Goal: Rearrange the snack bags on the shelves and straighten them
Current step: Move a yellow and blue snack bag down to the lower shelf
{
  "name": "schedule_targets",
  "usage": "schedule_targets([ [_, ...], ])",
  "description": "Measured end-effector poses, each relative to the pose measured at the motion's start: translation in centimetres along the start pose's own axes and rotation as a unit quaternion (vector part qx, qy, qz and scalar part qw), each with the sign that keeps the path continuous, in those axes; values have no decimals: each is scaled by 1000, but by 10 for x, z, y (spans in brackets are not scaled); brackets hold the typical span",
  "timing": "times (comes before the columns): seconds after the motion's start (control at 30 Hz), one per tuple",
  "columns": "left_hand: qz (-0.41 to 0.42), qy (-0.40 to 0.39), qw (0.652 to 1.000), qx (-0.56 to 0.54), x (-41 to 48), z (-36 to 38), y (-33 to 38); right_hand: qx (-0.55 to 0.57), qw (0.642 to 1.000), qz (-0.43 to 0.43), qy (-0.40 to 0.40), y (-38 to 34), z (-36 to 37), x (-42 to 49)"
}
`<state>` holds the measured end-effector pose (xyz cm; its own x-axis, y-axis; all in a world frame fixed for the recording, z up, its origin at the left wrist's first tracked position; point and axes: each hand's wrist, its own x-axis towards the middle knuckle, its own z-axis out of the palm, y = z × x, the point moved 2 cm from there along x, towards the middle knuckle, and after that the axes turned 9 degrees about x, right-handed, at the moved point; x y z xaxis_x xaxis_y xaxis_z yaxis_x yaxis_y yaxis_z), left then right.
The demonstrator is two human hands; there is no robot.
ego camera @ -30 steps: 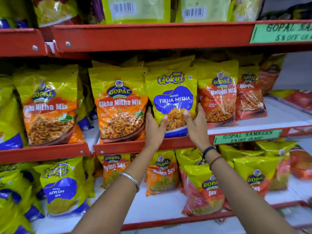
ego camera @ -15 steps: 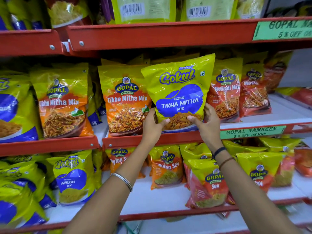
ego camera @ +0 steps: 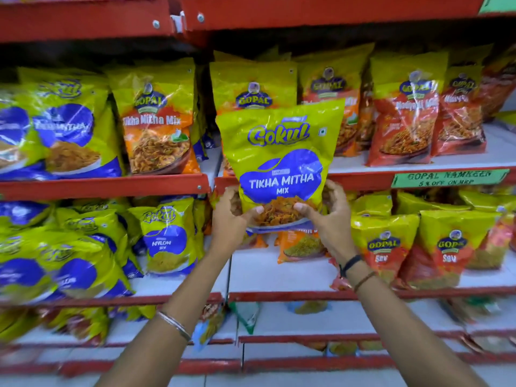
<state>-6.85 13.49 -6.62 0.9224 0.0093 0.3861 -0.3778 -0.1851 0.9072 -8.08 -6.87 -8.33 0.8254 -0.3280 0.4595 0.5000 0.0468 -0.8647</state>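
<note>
Both hands, left hand (ego camera: 231, 219) and right hand (ego camera: 331, 219), are pinching the Gokul Tikha Mitha Mix bag (ego camera: 280, 160) at its bottom corners; probably light, crinkly, slippery film, contents crushable.

head cam | faces fwd, slightly down | close to red shelves (ego camera: 106, 187) | single view

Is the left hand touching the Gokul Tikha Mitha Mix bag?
Touching. The head view shows the left hand gripping the Gokul bag's lower corner, thumb pressed on its front.
</note>
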Motion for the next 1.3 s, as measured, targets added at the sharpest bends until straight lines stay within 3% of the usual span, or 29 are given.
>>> schedule_targets([
  [0.33,-159,-31,985,51,-43,-42,-127,-20,983,175,-53,113,37,-72],
  [0.77,-223,-64,964,130,-6,-42,-222,-68,958,277,-41,198,65,-64],
  [0.93,-213,-81,947,224,9,-34,-238,-110,945,302,-60,207,62,-53],
  [1.03,-193,-83,949,237,6,-34,-234,-152,947,275,-68,205,65,-56],
  [1.1,-168,-45,956,234,0,-37,-220,-199,949,239,-52,197,70,-61],
  [1.3,58,49,974,214,8,-78,-147,-217,973,31,-73,122,110,-48],
])
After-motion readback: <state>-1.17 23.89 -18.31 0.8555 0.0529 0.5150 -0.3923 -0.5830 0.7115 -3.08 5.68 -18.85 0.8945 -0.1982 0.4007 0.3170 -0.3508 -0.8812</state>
